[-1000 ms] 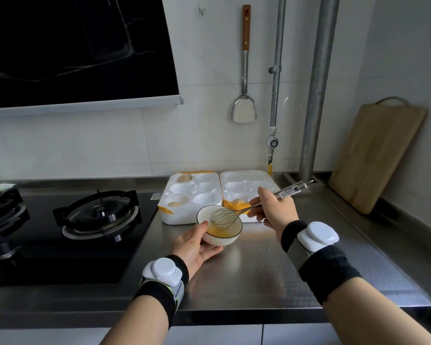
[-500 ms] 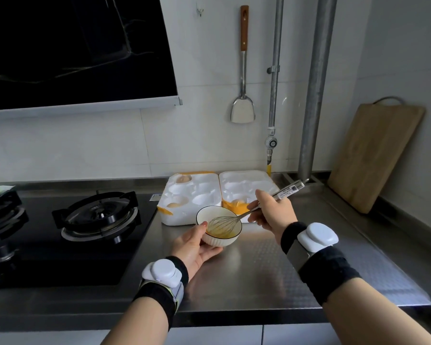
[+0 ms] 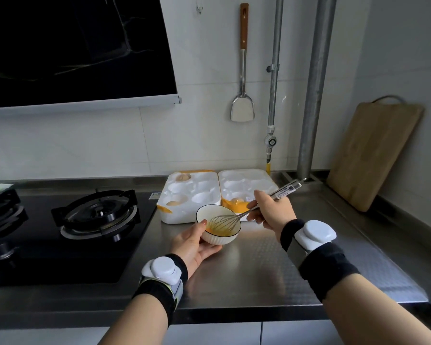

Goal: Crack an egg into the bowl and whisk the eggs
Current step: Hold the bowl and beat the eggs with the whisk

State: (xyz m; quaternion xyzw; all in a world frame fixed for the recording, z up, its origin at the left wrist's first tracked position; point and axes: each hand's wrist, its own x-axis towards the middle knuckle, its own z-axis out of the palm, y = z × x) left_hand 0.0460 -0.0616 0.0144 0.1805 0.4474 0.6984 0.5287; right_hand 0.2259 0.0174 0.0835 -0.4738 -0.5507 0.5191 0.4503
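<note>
A kitchen corner, seen from above by a person standing at it. A white tiled wall fills the back, with a large black extractor hood at the upper left. Below runs a stainless steel worktop, textured and reflective. A black gas hob is set into its left part. At the right, a thick metal pipe rises up the wall, and a wooden chopping board leans in the corner. A white egg tray lies open at the back of the worktop, holding two brown eggs in its left half. A metal spatula hangs on the wall above.

In front of the tray, a small white bowl is tilted. The left hand cups it from the near side, thumb on the rim. The right hand grips the handle of a wire whisk, whose head sits in yellow beaten egg inside the bowl. Both wrists wear black bands.
</note>
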